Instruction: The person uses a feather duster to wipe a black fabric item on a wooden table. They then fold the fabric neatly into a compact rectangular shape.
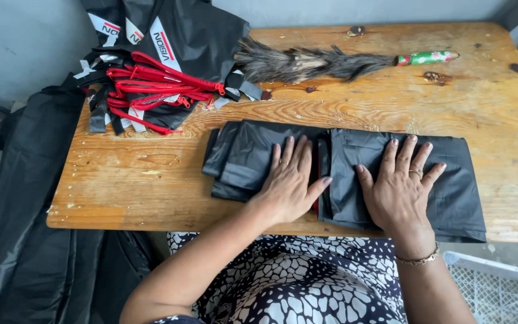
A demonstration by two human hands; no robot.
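A folded piece of dark grey fabric [355, 174] is laid across the near half of a worn wooden table [481, 102], its long side running left to right. Both hands are pressed flat on it, palms down, with nothing gripped. The left hand [290, 183] is spread open on the left half of the fabric, fingers pointed away from the body and thumb stretched toward the middle fold. The right hand [400, 189] is set flat on the right half, fingers fanned apart; a ring is worn on one finger and a thin bracelet [418, 259] is seen at the wrist. Between the two hands a narrow sliver of red is shown at the fold, just beside the left thumb.

At the far left of the table a heap of black pieces with red straps [151, 84] and white printed labels is piled, well apart from the folded fabric. Just beside that heap, along the far edge, a feather duster [313, 63] is laid on its side, its green and red patterned handle pointed to the right. Off the left edge of the table more black cloth [25, 210] is draped downward. A black and white patterned garment [295, 282] is worn by the person, and a white plastic crate [499, 288] is seen at lower right
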